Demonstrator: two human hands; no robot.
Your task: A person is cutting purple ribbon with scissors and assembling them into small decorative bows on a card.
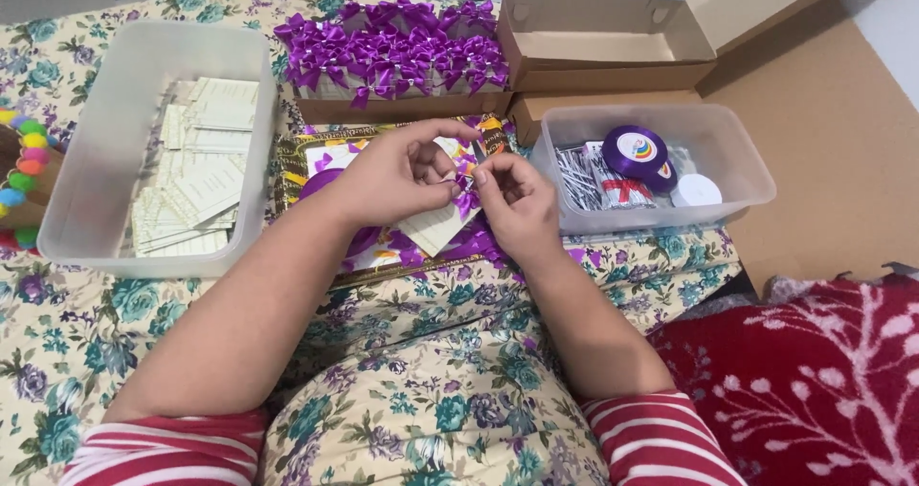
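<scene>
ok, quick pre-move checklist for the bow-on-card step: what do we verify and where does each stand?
1. Small cream card held: ok, left hand grips it over the tray.
2. Purple bow at the card's edge: ok, pinched between the fingertips of both hands.
3. Right hand on the bow: ok.
4. Bow fixed to the card: cannot tell, fingers hide the joint.
5. Blank cards on hand: ok, clear bin at left holds a stack.
6. Ribbon spool on hand: ok, lies in the right-hand clear bin.
</scene>
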